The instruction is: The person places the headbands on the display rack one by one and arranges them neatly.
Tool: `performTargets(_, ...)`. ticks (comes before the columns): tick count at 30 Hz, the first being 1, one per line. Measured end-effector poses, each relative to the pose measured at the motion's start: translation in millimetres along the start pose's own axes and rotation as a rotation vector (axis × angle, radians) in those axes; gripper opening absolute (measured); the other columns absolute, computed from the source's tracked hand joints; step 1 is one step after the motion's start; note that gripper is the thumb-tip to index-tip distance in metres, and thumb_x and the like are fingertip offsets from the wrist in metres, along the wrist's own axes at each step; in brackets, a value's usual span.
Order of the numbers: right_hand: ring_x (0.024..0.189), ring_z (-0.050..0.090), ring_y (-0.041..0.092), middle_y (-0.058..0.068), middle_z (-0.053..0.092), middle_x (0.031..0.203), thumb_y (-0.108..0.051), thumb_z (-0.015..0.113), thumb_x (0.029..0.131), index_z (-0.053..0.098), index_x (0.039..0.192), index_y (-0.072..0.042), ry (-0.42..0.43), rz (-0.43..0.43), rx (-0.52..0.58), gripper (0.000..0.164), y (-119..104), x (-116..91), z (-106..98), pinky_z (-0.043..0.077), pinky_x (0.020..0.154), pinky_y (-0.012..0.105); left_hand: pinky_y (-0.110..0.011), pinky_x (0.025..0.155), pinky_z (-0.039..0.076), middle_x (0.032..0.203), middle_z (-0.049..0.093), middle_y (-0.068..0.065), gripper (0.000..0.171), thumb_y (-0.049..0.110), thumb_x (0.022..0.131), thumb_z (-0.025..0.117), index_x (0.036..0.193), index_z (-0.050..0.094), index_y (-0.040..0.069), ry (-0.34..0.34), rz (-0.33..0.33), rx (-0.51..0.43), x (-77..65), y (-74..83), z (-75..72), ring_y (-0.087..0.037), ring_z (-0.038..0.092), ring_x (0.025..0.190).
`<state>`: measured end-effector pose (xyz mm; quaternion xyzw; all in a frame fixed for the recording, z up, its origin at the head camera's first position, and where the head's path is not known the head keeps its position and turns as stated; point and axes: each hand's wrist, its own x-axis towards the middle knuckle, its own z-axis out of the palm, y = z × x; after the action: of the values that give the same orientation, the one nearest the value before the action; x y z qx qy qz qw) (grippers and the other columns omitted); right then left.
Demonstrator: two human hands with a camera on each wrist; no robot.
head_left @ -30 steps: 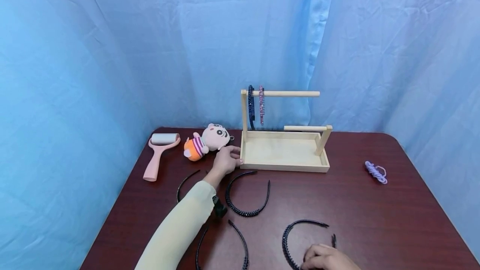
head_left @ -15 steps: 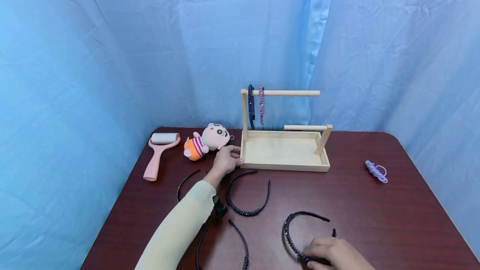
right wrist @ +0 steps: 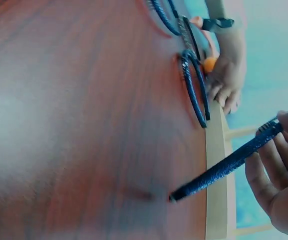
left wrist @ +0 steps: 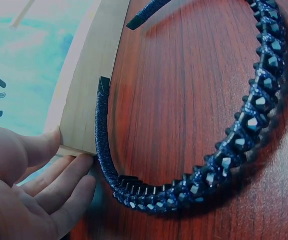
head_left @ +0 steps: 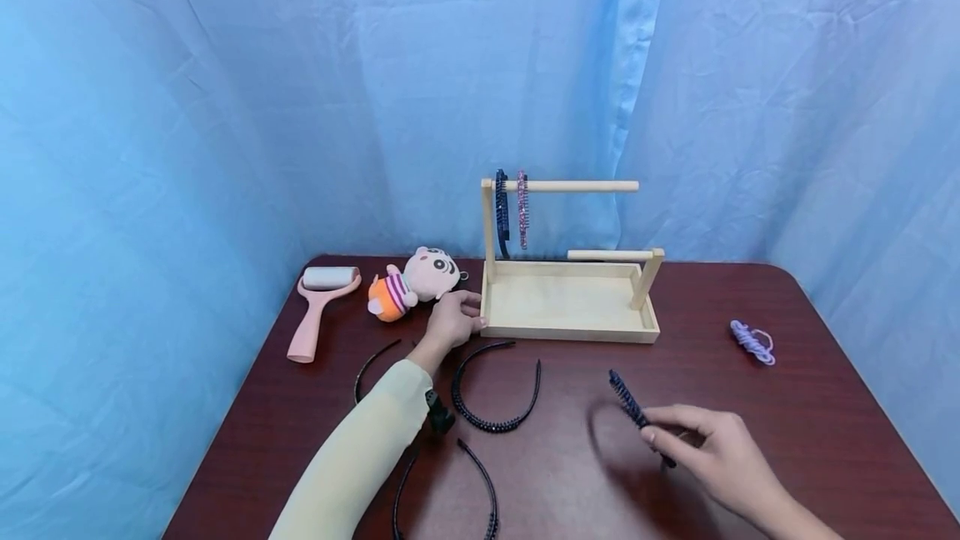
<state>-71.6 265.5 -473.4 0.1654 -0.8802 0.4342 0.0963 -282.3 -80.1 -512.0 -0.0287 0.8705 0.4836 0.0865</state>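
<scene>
My left hand [head_left: 452,319] pinches the front left corner of a pale wooden headband stand [head_left: 570,335], thumb at the rim and fingers against its end. In the left wrist view, a black beaded headband [left wrist: 208,175] lies on the table beside those fingers. My right hand [head_left: 712,450] grips a dark headband [head_left: 628,400] between thumb and fingers, raised over the table with its shadow below. That band tilts edge-on in the right wrist view, partly hidden by the fingers. Two headbands, one dark blue [head_left: 502,211] and one pink [head_left: 522,211], hang from the stand's upper bar.
More black headbands lie on the table: one behind the left sleeve [head_left: 365,371], another in front [head_left: 491,490]. A plush toy [head_left: 431,275] and a pink lint roller [head_left: 310,327] are at the left. A bundle of purple cord [head_left: 750,343] lies right of the stand.
My right hand has lifted the dark headband off the table, moved it upward and rightward in the head view, and turned it edge-on. The left hand and stand have stayed put.
</scene>
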Motion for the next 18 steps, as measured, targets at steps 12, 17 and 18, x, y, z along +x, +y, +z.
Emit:
performTargets(12, 0.082, 0.076, 0.007, -0.005, 0.08, 0.095, -0.011, 0.072, 0.097, 0.073, 0.12, 0.004, 0.109, 0.209, 0.155, 0.027, -3, 39, -36, 0.062, 0.068, 0.031, -0.034, 0.077, 0.061, 0.11, 0.075, -0.016, 0.044, 0.004, 0.091, 0.077, 0.133, 0.067, 0.006, 0.0, -0.01, -0.01, 1.6, -2.0, -0.5, -0.025, 0.074, 0.096)
performTargets(17, 0.079, 0.075, 0.005, -0.009, 0.079, 0.093, -0.009, 0.072, 0.096, 0.073, 0.118, 0.003, 0.188, 0.163, 0.154, 0.025, -11, 62, -53, 0.061, 0.067, 0.025, -0.035, 0.077, 0.061, 0.111, 0.075, -0.016, 0.044, 0.005, 0.091, 0.077, 0.133, 0.066, 0.006, -0.008, -0.002, -0.015, 0.6, -0.3, -1.4, -0.026, 0.074, 0.097)
performTargets(18, 0.078, 0.075, 0.005, -0.01, 0.079, 0.093, -0.008, 0.073, 0.096, 0.073, 0.118, 0.003, 0.2, 0.153, 0.162, 0.025, -13, 67, -57, 0.06, 0.067, 0.024, -0.035, 0.077, 0.06, 0.111, 0.075, -0.017, 0.044, 0.005, 0.091, 0.077, 0.133, 0.066, 0.006, -0.011, 0.002, -0.014, 0.6, 0.0, -1.6, -0.026, 0.074, 0.098)
